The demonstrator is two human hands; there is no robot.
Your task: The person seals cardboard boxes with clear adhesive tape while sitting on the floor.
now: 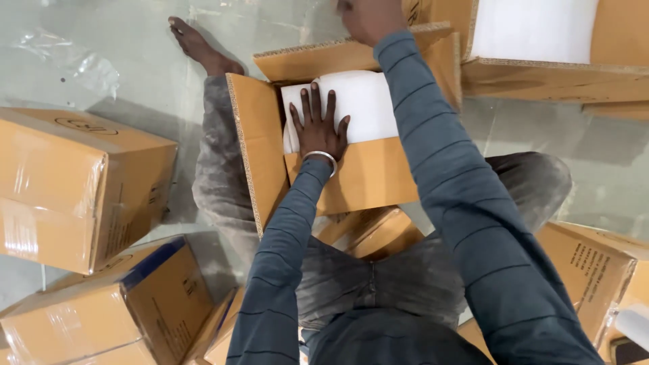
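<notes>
The left hand [318, 128] is laid flat, fingers spread, on white foam [362, 101] inside an open box [365, 179] between the knees. The right hand [372, 19] is cropped; its grip cannot be told.

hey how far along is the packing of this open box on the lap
Done: white foam padding already sits in the open cardboard box. In hand: the left hand presses flat on the foam; the right hand reaches to the far flap. Left: flaps are open, untaped.
</notes>
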